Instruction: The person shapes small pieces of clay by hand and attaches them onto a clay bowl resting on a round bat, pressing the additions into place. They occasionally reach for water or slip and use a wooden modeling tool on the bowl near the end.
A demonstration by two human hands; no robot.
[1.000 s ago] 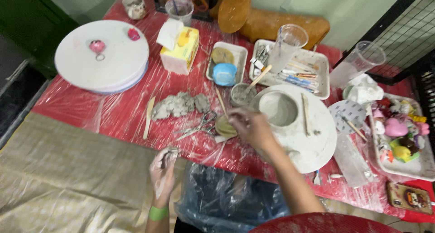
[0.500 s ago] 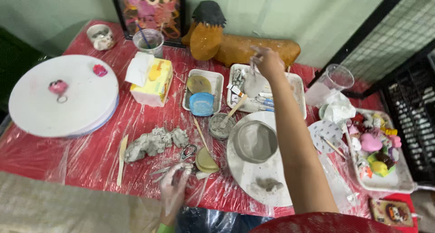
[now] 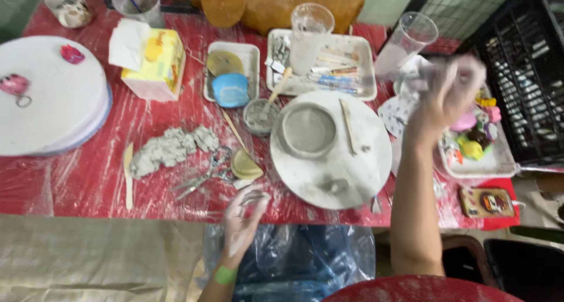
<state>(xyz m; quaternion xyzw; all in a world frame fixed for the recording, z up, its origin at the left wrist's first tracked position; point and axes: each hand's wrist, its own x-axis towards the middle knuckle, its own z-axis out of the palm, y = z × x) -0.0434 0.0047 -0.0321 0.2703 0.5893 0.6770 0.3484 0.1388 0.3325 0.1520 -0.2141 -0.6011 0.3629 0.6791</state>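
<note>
Red plastic-covered table (image 3: 88, 178) crowded with clay-work things.
Left hand (image 3: 244, 217), loosely open and holding nothing, rests at the near edge beside the white turntable (image 3: 352, 173); right hand (image 3: 449, 93), blurred, seemingly grips something pale above the right edge.

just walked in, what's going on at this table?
Clay work on a red plastic-covered table. A small grey clay bowl sits on a round white board. The right hand is raised over the tray of small colourful figures, blurred. The left hand, clay-smeared, rests at the near table edge.
</note>
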